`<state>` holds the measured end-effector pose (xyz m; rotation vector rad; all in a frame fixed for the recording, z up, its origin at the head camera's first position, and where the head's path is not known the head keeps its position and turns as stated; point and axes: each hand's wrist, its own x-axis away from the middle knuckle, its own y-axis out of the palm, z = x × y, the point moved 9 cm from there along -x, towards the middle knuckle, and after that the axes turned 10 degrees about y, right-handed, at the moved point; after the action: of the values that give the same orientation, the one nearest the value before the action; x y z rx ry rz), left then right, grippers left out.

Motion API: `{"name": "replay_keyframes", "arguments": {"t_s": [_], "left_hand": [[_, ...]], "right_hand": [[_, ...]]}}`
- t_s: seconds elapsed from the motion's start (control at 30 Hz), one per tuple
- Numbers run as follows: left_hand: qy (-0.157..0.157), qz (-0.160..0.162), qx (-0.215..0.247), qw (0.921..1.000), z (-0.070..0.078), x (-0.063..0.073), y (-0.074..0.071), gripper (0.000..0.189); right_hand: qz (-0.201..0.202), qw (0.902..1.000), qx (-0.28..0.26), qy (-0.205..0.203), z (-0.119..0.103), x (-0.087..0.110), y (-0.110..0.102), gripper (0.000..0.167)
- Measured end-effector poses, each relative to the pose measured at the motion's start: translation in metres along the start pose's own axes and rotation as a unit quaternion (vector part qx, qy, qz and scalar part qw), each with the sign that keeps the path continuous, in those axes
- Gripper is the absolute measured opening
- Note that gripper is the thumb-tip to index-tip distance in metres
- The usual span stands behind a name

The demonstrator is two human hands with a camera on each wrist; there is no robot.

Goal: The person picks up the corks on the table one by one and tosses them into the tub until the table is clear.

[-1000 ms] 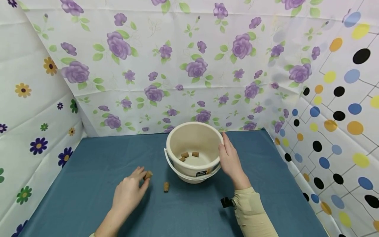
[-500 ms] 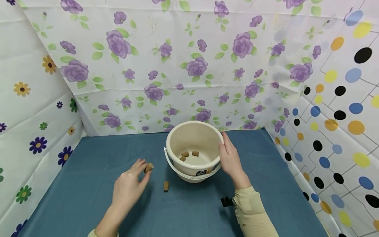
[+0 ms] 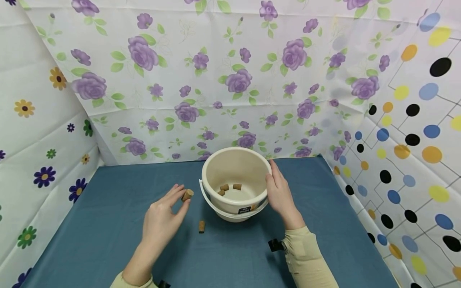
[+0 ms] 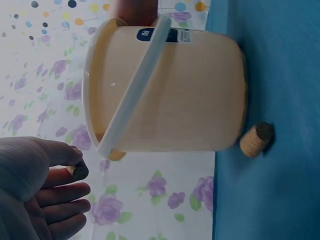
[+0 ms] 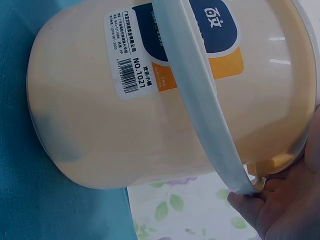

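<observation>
My left hand (image 3: 162,220) pinches a cork (image 3: 187,195) between thumb and fingertips, raised over the cloth to the left of a cream plastic bucket (image 3: 234,165). In the left wrist view the held cork (image 4: 78,170) shows its dark end, and the other fingers extend past it. On the bucket's right side my right hand (image 3: 281,196) grips near the rim, beside the end of the pale handle (image 5: 200,100). Several corks (image 3: 237,187) lie on the bucket's floor. Another cork (image 3: 201,227) stands on the cloth in front of it.
A blue cloth (image 3: 119,208) covers the table. Behind it hangs a white curtain (image 3: 216,60) with purple roses. Patterned sheets close off the left side (image 3: 21,136) and the right side (image 3: 414,160). The bucket's handle hangs down across its front.
The left hand has lifted the cork off the cloth and carried it up and right, nearer the bucket. The right hand and the bucket have stayed in place.
</observation>
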<state>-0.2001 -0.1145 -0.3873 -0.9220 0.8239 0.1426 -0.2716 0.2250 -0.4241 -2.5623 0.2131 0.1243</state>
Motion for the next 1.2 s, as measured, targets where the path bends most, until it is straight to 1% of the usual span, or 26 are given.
{"name": "replay_keyframes", "arguments": {"t_s": [0.27,0.43,0.7,0.83,1.2], "left_hand": [[0.012,0.013,0.031,0.9994,0.015,-0.013,0.0,0.038],[0.012,0.017,0.055,0.9983,0.022,-0.019,0.003,0.038],[0.011,0.008,0.075,0.9971,0.035,-0.031,0.009,0.038],[0.003,0.004,0.081,0.9967,0.04,-0.034,0.013,0.037],[0.022,0.007,0.105,0.9942,0.054,-0.049,0.023,0.036]], "right_hand": [[-0.004,1.0,-0.003,0.0,0.001,0.0,0.001,0.059],[-0.007,1.0,-0.003,0.002,0.0,0.001,0.001,0.06],[-0.006,1.0,-0.005,0.003,0.0,0.002,0.001,0.059],[-0.008,0.9999,-0.003,0.008,0.002,0.002,0.001,0.06],[-0.005,0.9999,0.002,0.009,0.001,0.0,0.0,0.06]]}}
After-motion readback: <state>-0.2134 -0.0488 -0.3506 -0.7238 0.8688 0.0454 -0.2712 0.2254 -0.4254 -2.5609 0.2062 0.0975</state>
